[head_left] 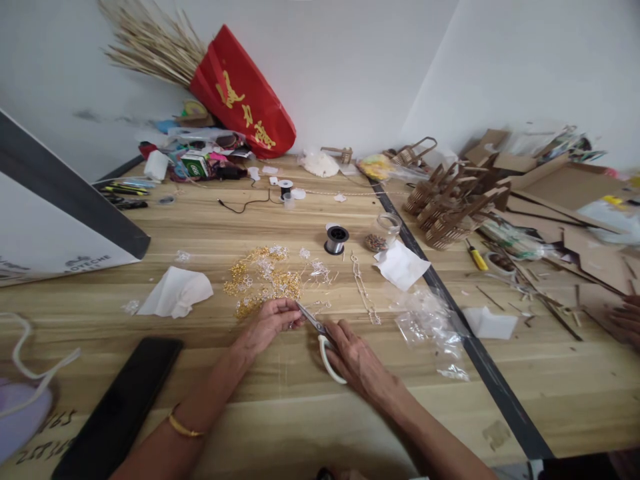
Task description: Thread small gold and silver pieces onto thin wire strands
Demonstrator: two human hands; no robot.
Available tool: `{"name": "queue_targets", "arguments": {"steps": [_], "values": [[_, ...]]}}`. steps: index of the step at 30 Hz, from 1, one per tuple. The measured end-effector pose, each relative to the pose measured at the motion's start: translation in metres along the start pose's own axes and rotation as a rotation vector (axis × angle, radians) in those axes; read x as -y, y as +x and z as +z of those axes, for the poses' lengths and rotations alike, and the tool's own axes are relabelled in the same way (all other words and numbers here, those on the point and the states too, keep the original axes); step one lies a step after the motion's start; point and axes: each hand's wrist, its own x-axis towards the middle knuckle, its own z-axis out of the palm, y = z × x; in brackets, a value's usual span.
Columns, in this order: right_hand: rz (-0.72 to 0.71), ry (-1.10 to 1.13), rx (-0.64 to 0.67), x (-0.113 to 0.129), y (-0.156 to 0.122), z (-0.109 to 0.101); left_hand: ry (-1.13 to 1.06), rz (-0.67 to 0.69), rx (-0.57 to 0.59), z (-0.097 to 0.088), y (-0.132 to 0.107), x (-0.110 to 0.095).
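My right hand (pixel 356 360) grips a pair of white-handled scissors (pixel 320 333), blades pointing up and left toward my left hand. My left hand (pixel 273 321) is pinched shut on something thin I cannot make out, right at the scissor tips. Just beyond my hands lies a pile of gold and clear beads on wire (pixel 263 280). A beaded strand (pixel 364 290) lies to the right of the pile. A spool of wire (pixel 336 239) stands farther back on the wooden table (pixel 280 400).
A black phone (pixel 120 407) lies at the near left, a white tissue (pixel 175 292) beyond it. Clear plastic bags (pixel 425 320) and white paper (pixel 401 265) sit to the right, near a bead jar (pixel 389 224). Wooden baskets (pixel 445 207) and cardboard crowd the right. Another person's hand (pixel 627 320) shows at the right edge.
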Motion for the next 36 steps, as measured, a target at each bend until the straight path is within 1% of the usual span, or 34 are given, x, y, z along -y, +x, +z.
{"name": "queue_targets", "arguments": {"steps": [3, 5, 7, 9, 11, 13, 15, 22, 26, 28, 29, 31, 33, 36], "values": [[-0.034, 0.014, -0.042, -0.003, 0.001, -0.005, -0.006, 0.005, -0.009, -0.002, 0.001, 0.000], [-0.064, 0.047, -0.070, -0.006, 0.001, -0.012, -0.001, 0.018, -0.031, -0.005, 0.002, 0.000], [-0.062, 0.086, -0.101, -0.009, 0.001, -0.023, 0.015, 0.043, -0.059, -0.010, 0.003, -0.001], [-0.075, 0.097, -0.061, -0.011, 0.000, -0.034, 0.043, 0.075, -0.081, -0.014, 0.005, -0.002], [-0.099, 0.036, 0.033, -0.012, -0.002, -0.044, 0.086, 0.114, -0.094, -0.019, 0.006, -0.003], [-0.119, -0.017, 0.111, -0.011, -0.004, -0.049, 0.137, 0.148, -0.094, -0.022, 0.006, -0.004], [-0.153, -0.056, 0.163, -0.008, -0.005, -0.049, 0.175, 0.168, -0.089, -0.024, 0.005, -0.005], [-0.247, -0.198, 0.252, 0.010, -0.010, -0.035, 0.206, 0.187, -0.062, -0.024, 0.002, -0.008], [-0.266, -0.291, 0.241, 0.020, -0.013, -0.042, 0.199, 0.193, -0.030, -0.022, 0.001, -0.010], [-0.247, -0.358, 0.229, 0.021, -0.008, -0.047, 0.209, 0.193, -0.015, -0.020, 0.000, -0.012], [-0.244, -0.378, 0.232, 0.020, -0.003, -0.049, 0.221, 0.192, -0.011, -0.019, -0.001, -0.014], [-0.206, -0.407, 0.190, 0.016, 0.012, -0.051, 0.251, 0.192, -0.007, -0.016, -0.003, -0.017], [-0.202, -0.423, 0.191, 0.011, 0.029, -0.048, 0.279, 0.192, -0.009, -0.013, -0.005, -0.022], [-0.146, -0.457, 0.179, 0.003, 0.052, -0.038, 0.303, 0.193, -0.007, -0.010, -0.008, -0.027]]}}
